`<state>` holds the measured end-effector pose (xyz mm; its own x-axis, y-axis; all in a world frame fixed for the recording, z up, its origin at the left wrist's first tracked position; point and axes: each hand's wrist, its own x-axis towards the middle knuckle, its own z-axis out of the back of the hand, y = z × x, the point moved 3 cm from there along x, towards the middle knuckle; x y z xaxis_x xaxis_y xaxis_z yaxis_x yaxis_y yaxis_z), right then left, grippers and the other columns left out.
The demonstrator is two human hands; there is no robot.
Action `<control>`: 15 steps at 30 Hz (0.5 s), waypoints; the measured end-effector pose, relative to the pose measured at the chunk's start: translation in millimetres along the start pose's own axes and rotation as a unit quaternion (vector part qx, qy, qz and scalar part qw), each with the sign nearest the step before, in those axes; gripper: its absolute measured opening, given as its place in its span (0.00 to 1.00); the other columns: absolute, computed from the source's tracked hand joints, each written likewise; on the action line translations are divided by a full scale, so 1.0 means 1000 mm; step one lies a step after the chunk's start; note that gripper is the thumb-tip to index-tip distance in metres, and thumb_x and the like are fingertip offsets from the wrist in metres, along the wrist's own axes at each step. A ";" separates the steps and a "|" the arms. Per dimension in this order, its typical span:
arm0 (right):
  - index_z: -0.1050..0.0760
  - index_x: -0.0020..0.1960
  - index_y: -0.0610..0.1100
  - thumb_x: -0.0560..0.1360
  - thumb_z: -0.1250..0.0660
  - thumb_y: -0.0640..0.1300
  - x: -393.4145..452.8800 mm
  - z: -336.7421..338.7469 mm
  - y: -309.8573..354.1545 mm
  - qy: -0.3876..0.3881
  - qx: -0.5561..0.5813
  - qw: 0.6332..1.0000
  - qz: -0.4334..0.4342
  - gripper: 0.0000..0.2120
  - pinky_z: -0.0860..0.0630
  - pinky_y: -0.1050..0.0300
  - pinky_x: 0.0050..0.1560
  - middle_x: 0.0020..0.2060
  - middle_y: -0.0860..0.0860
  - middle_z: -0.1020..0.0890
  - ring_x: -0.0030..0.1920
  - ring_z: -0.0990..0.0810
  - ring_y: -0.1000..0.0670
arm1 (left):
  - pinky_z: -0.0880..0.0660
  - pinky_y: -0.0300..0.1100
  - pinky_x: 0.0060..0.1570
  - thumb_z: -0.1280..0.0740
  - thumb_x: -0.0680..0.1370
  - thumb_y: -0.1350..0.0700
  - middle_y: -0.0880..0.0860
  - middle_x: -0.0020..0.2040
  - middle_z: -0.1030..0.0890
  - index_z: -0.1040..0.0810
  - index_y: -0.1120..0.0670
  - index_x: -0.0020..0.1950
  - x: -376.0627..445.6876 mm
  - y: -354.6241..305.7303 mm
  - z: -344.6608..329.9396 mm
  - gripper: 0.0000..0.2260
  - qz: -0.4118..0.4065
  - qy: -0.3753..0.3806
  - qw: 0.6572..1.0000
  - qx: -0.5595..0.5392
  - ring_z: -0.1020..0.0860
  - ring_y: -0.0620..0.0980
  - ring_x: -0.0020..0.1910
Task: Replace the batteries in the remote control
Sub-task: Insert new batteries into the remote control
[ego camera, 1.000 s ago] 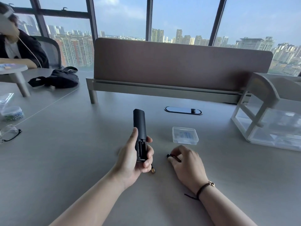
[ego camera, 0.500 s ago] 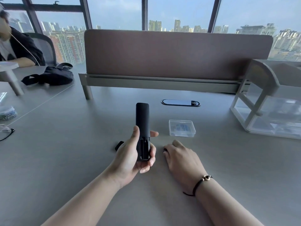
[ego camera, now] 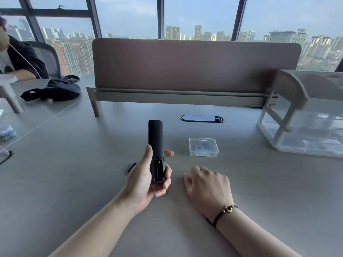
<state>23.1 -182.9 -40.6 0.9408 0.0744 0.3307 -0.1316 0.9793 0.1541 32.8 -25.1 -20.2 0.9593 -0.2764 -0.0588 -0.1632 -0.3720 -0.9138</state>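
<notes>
Left hand: the left hand (ego camera: 146, 179) is wrapped around the lower end of the remote (ego camera: 156, 145), thumb along its left edge, fingers curled round the right edge; it holds the remote above the desk, tip pointing to 12 o'clock.
Remote: back side faces up, and the bay (ego camera: 157, 169) at its near end is uncovered. The bay looks dark and hollow; I judge it empty, though the view is too small to be sure.
Right hand: the right hand (ego camera: 207, 184) lies palm down on the desk (ego camera: 74, 182), at 3 o'clock from the left hand and just beside it. Its fingers are loosely curled, tips on the surface; whether they pinch or cover a battery I cannot tell.
Cover: a small dark piece (ego camera: 132, 166) lies on the desk at 9 o'clock from the left hand, partly hidden by it; probably the bay cover.
Box: a clear lidded box (ego camera: 203, 147) sits at 1 o'clock from the left hand, near but apart; its contents are unclear, possibly fresh cells.
Done: cover off, and, by my reading, old cells out.
Left: fetch new cells, seat both in the bay the right way round, slide the cover back on.
</notes>
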 end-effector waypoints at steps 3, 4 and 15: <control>0.36 0.39 0.48 0.80 0.47 0.58 -0.002 0.004 -0.001 0.011 -0.012 1.000 0.001 0.16 0.37 0.52 0.36 0.44 0.48 0.16 0.46 0.17 0.41 | 0.41 0.37 0.21 0.49 0.80 0.37 0.57 0.31 0.28 0.25 0.60 0.62 -0.001 0.000 0.000 0.30 0.001 0.001 1.000 -0.007 0.31 0.52 0.24; 0.36 0.39 0.48 0.80 0.47 0.58 -0.002 0.004 -0.001 0.016 -0.018 1.000 0.000 0.17 0.37 0.52 0.36 0.44 0.47 0.15 0.45 0.17 0.40 | 0.41 0.37 0.21 0.49 0.80 0.37 0.57 0.31 0.28 0.25 0.60 0.62 -0.001 0.000 0.000 0.30 0.002 0.001 1.000 -0.008 0.31 0.52 0.24; 0.32 0.30 0.40 0.76 0.37 0.64 0.008 0.006 -0.021 -0.035 0.211 0.975 -0.065 0.29 0.31 0.52 0.32 0.24 0.48 0.24 0.29 0.27 0.44 | 0.41 0.38 0.22 0.45 0.81 0.40 0.58 0.31 0.27 0.24 0.59 0.61 -0.004 0.000 -0.004 0.25 0.018 0.004 1.000 0.007 0.31 0.52 0.23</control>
<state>31.8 -203.5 -35.2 0.9361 -0.0722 0.3442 -0.1444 0.8134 0.5634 28.4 -27.4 -18.6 0.9511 -0.2959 -0.0888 -0.1944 -0.3499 -0.9164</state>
